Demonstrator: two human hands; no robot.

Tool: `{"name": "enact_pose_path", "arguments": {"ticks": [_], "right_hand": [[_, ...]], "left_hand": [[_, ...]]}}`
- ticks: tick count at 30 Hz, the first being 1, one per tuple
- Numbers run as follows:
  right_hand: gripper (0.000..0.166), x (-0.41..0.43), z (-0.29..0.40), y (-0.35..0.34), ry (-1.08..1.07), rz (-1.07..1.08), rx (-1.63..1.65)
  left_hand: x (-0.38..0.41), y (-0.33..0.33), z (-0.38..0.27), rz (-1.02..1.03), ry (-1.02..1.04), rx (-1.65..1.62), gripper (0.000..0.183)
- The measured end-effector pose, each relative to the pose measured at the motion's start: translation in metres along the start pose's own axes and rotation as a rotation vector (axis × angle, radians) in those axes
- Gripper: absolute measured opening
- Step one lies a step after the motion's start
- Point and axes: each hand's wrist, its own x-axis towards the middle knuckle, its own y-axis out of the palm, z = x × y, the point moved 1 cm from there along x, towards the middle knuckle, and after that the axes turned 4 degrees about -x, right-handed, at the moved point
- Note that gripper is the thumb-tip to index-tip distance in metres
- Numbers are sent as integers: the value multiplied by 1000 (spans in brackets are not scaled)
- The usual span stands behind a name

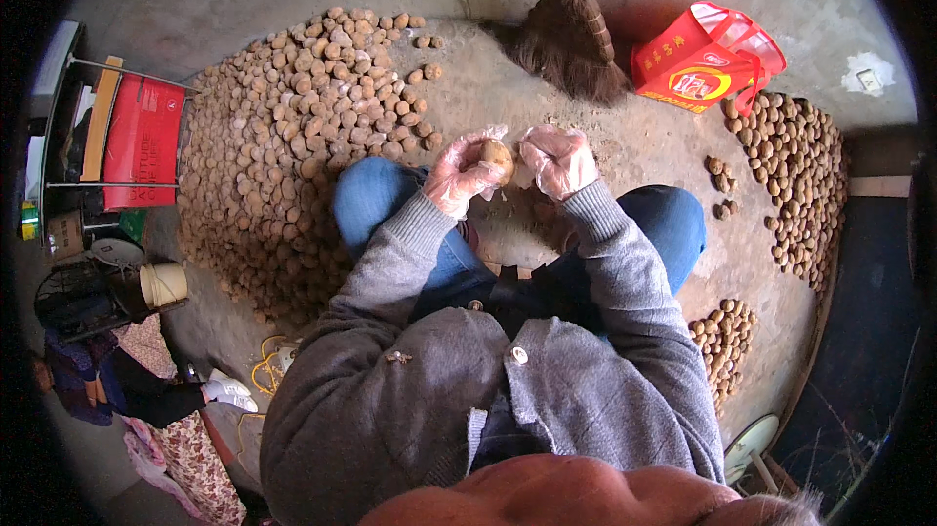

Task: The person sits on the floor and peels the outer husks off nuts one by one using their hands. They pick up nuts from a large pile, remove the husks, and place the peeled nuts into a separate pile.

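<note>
My left hand (pixel 457 178), in a thin clear plastic glove, holds a roundish brown tuber or nut (pixel 497 158) between thumb and fingers. Just to its right, my right hand (pixel 561 162) wears a similar glove. Its fingers are curled inward, and whether something small is pinched in them is hidden. Both hands are raised between my knees, close together but apart. A large heap of round brown produce (pixel 315 109) spreads over the floor beside my left knee.
A broom (pixel 567 43) leans at the wall beside a red shopping bag (pixel 706 61). Darker piles lie at the far right (pixel 798 175) and near right (pixel 725 343). Left are a rack with a red box (pixel 143 142), a cream bucket (pixel 162 284), a yellow cord (pixel 260 372) and another person (pixel 146 387).
</note>
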Motion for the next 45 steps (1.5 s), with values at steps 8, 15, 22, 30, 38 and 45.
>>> {"name": "enact_pose_path", "arguments": {"ticks": [8, 15, 22, 30, 38, 45], "right_hand": [[19, -2, -7, -3, -144, 66, 52], [13, -11, -2, -3, 368, 231, -15], [14, -2, 15, -7, 8, 112, -167], [18, -5, 5, -7, 62, 199, -227], [20, 2, 25, -10, -36, 228, -269], [15, -3, 9, 2, -39, 72, -307]], "left_hand": [[-8, 21, -18, 37, -50, -153, 54], [-13, 29, -24, 62, -51, -188, 61], [-8, 26, -21, 130, 31, -76, 65], [-8, 26, -18, 105, 101, -26, 69], [-9, 25, -19, 49, 106, 55, 68], [-10, 22, -14, 73, 21, 44, 71]]}}
